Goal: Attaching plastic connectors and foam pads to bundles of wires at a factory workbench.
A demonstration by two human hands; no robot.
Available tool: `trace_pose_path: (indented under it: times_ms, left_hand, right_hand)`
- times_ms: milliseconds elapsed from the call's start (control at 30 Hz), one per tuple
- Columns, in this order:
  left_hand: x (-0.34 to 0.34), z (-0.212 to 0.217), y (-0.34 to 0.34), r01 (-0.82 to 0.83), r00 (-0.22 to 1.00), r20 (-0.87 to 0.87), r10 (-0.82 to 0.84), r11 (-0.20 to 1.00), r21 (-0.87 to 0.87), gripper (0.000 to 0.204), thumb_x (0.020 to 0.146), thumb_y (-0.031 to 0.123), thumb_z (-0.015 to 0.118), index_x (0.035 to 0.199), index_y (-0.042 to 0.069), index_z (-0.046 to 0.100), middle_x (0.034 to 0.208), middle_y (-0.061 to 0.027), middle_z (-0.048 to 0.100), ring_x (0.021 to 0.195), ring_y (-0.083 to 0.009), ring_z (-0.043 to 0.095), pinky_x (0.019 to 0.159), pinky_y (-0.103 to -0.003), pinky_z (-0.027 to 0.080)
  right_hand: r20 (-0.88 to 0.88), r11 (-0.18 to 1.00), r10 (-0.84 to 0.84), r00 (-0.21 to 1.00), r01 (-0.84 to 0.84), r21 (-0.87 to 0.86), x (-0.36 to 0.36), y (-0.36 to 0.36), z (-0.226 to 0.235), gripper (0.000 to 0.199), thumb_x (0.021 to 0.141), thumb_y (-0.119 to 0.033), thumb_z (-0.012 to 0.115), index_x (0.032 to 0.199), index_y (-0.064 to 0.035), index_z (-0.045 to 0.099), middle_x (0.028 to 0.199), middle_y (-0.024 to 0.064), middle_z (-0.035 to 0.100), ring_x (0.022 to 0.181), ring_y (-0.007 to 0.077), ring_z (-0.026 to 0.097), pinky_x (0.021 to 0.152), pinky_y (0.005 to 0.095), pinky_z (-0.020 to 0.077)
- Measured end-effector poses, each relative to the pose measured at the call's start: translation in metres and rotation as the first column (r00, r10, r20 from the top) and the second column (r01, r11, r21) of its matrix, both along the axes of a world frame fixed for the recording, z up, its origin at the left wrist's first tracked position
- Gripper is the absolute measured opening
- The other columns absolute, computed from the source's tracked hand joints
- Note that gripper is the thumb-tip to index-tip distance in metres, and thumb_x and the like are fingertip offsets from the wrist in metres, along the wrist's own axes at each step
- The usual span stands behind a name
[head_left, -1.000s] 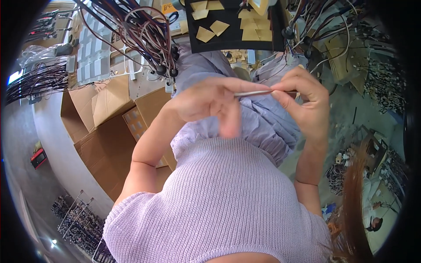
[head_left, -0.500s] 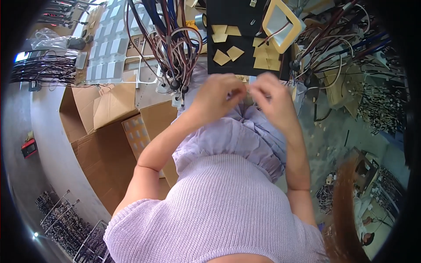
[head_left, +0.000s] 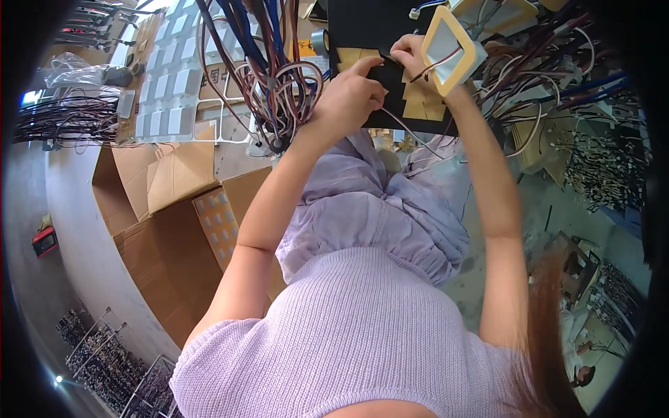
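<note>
My left hand is over the black board, its index finger reaching forward and its other fingers curled. A thin pale cable comes out from beneath these curled fingers and trails toward my lap at the right. Close beside it, my right hand has thumb and index finger pinched together over the board. What lies between those fingertips is too small to make out. Yellow paper pieces lie on the board under and around both hands. A yellow-rimmed diamond-shaped piece stands just right of my right hand.
Bundles of wires hang left and right of the board. A grey tape roll sits at its left edge. Trays of pale square pieces lie farther left. An open cardboard box stands below them.
Both hands have moved forward from above my lap onto the black board. The pale cable now trails from beneath my left hand. A white connector shows at the board's far edge.
</note>
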State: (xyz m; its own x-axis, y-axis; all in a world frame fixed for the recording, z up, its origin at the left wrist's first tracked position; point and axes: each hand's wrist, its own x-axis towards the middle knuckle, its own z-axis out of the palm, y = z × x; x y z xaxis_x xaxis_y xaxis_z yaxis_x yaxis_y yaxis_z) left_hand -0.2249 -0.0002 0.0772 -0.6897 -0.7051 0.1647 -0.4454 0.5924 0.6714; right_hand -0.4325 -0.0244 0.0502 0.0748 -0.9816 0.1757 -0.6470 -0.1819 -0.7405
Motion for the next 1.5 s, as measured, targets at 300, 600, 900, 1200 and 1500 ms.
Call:
trace_pose_path:
  times_ms: [300, 600, 900, 1200, 1500]
  left_hand:
    - [-0.013, -0.010, -0.002, 0.090, 0.992, 0.103, -0.080, 0.991, -0.101, 0.006, 0.074, 0.004, 0.063, 0.075, 0.010, 0.065, 0.130, -0.0077, 0.051, 0.117, -0.0279, 0.052, 0.103, -0.059, 0.031]
    - [-0.016, -0.014, -0.008, 0.105, 0.979, 0.185, -0.085, 0.990, -0.099, 0.008, 0.072, 0.005, 0.061, 0.074, 0.011, 0.066, 0.125, -0.0094, 0.056, 0.119, -0.0260, 0.051, 0.102, -0.057, 0.033]
    - [-0.016, -0.018, -0.020, 0.123, 0.988, 0.113, -0.109, 0.985, -0.123, 0.006, 0.071, 0.013, 0.063, 0.073, 0.011, 0.069, 0.117, -0.0109, 0.064, 0.105, -0.0284, 0.060, 0.088, -0.044, 0.043]
    - [-0.005, 0.015, 0.016, -0.027, 0.998, 0.051, 0.028, 0.999, -0.033, 0.009, 0.074, 0.011, 0.062, 0.074, 0.006, 0.069, 0.106, -0.0125, 0.064, 0.095, -0.0296, 0.061, 0.083, -0.038, 0.049]
    - [0.024, 0.058, 0.060, 0.086, 0.980, -0.176, 0.088, 0.610, 0.787, 0.014, 0.088, 0.012, 0.064, 0.090, -0.001, 0.061, 0.104, -0.0049, 0.060, 0.081, -0.0100, 0.062, 0.060, -0.025, 0.053]
  right_hand:
    - [-0.460, 0.966, 0.155, 0.874, -0.231, -0.114, 0.005, -0.009, 0.015, 0.015, 0.080, -0.013, 0.058, 0.083, 0.0010, 0.064, 0.079, 0.0185, 0.063, 0.075, 0.0339, 0.062, 0.068, 0.0398, 0.0485]
    - [-0.467, 0.959, 0.230, 0.854, -0.279, -0.038, -0.004, -0.029, 0.009, 0.008, 0.078, -0.006, 0.058, 0.082, 0.0012, 0.060, 0.078, 0.0192, 0.062, 0.075, 0.0348, 0.061, 0.067, 0.0390, 0.0488]
    - [0.386, 0.973, 0.088, 0.918, -0.162, 0.166, -0.036, -0.003, 0.004, 0.029, 0.096, -0.030, 0.054, 0.106, -0.0036, 0.058, 0.087, -0.0001, 0.061, 0.083, 0.0073, 0.058, 0.074, 0.0223, 0.0453]
    - [0.191, 0.987, -0.077, 0.979, 0.102, -0.125, 0.005, 0.098, 0.036, 0.014, 0.094, -0.009, 0.052, 0.106, 0.0004, 0.054, 0.091, 0.0086, 0.055, 0.080, 0.0204, 0.057, 0.070, 0.0294, 0.0452]
    - [-0.161, 0.790, 0.140, 0.977, -0.209, -0.576, 0.023, 0.179, 0.037, 0.026, 0.077, 0.002, 0.065, 0.101, -0.0015, 0.055, 0.108, 0.0139, 0.059, 0.096, 0.0292, 0.061, 0.076, 0.0353, 0.0543]
